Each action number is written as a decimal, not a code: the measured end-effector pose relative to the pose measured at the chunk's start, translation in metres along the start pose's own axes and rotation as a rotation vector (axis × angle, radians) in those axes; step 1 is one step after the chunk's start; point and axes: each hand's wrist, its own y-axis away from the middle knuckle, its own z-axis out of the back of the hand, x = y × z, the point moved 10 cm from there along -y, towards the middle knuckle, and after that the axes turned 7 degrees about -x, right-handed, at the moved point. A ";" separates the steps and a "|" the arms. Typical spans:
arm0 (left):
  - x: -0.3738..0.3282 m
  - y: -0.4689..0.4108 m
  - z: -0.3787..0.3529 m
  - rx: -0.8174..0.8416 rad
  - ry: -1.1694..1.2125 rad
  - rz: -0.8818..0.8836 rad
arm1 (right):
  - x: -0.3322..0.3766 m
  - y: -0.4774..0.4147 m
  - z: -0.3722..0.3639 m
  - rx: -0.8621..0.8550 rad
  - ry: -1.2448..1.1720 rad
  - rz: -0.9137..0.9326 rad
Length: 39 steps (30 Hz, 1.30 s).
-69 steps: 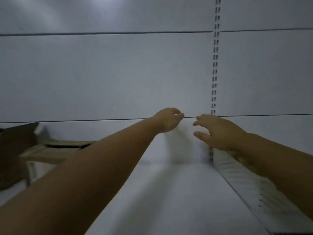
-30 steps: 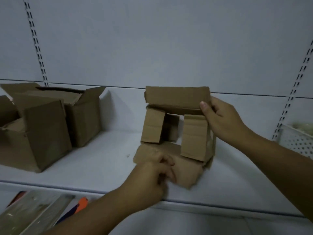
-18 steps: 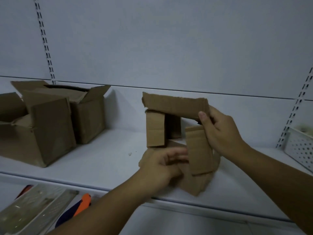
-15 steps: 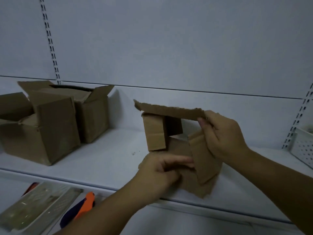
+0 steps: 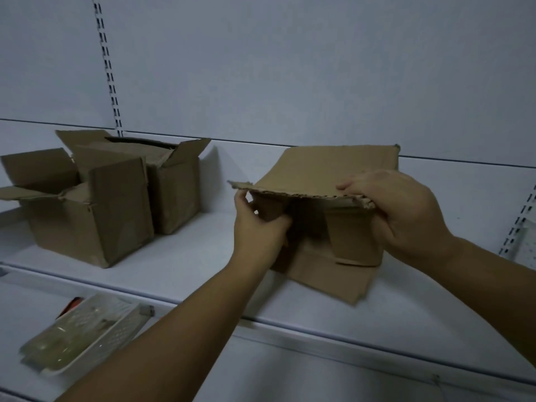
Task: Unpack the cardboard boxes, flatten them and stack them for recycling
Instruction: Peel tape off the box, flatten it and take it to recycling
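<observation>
Gripping a small brown corrugated cardboard box (image 5: 333, 256) from both sides, the person held it on the middle of the white metal shelf (image 5: 188, 265), near the shelf's front edge, half collapsed. The left hand (image 5: 258, 224) was curled round the box's left side flap, thumb raised to the underside of the wide top flap (image 5: 333, 169). The right hand (image 5: 406, 216) pinched that flap's ragged front edge at its right end, thumb on top, fingers folded beneath. The top flap stood out roughly level; the right side flap hung down; the bottom flap lay flat on the shelf. Toward the shelf's left end stood two larger brown cardboard boxes (image 5: 95, 216), flaps open, touching one another, one behind the other, well apart from the small box. Below the shelf's left part lay a white perforated plastic basket (image 5: 87, 329), contents too blurred to name. Above the shelf's left part, a slotted metal upright (image 5: 108, 68) ran up the white back panel.
</observation>
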 end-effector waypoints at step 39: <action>0.070 0.001 0.049 0.351 0.282 0.574 | -0.077 0.073 -0.102 1.020 -0.403 -1.140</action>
